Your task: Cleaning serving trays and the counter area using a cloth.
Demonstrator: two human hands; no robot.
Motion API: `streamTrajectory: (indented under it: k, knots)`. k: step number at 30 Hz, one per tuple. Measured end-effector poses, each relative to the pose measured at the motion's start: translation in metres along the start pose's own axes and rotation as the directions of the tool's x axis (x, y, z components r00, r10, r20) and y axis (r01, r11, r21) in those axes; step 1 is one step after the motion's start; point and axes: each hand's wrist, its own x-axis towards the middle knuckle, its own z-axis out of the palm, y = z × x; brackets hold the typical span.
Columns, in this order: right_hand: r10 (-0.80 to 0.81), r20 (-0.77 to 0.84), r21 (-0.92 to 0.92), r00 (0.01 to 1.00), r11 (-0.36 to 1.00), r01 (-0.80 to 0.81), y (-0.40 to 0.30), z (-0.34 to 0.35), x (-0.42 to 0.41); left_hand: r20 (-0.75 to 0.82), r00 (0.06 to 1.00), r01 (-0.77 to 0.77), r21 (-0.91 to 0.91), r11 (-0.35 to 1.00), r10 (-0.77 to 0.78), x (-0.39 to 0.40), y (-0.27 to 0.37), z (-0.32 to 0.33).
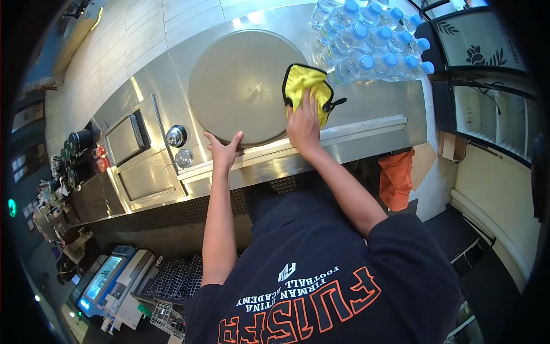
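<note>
A large round grey-brown tray point(240, 86) lies on the stainless-steel counter point(365, 103), with a worn, shiny patch near its middle. My left hand point(224, 148) grips its near-left rim, thumb and fingers spread along the edge. Under my right hand point(304, 124) is a yellow cloth with black edging point(303, 79), bunched and held down over the tray's right edge. A black loop hangs off the cloth's right side. The fingertips of that hand rest on the cloth, and the tray's rim beneath it is hidden.
Several clear plastic water bottles with blue caps point(365, 43) stand at the back right. Left of the tray are a chrome round fitting point(176, 136), a clear round object point(184, 158) and a recessed metal bay point(129, 135). An orange cloth point(396, 180) hangs below the counter's front edge.
</note>
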Motion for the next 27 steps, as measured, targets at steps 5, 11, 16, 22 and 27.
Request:
streamTrajectory:
  k: [5, 11, 16, 22, 27]
  knots:
    - [-0.047, -0.184, -0.133, 0.982, 0.991, 0.023, -0.007, 0.034, 0.121, 0.036, 0.999, 0.029, 0.021, 0.999, -0.030, 0.009, -0.004, -0.006]
    - [-0.298, -0.144, -0.203, 0.943, 0.942, 0.267, -0.038, 0.087, 0.220, 0.052, 0.999, 0.009, 0.037, 0.999, -0.011, 0.012, -0.001, 0.003]
    - [-0.491, 0.381, -0.129, 0.783, 0.811, 0.571, -0.138, 0.117, 0.199, 0.016, 1.000, 0.023, 0.100, 0.995, -0.025, 0.015, -0.005, 0.004]
    - [-0.740, 0.402, 0.107, 0.539, 0.623, 0.775, -0.146, 0.134, 0.184, 0.008, 0.999, -0.054, 0.162, 0.985, 0.054, 0.020, -0.017, -0.001]
    - [-0.545, 0.389, -0.308, 0.742, 0.683, 0.663, -0.101, 0.096, 0.252, -0.084, 0.995, -0.038, 0.225, 0.974, 0.059, 0.010, -0.018, -0.011]
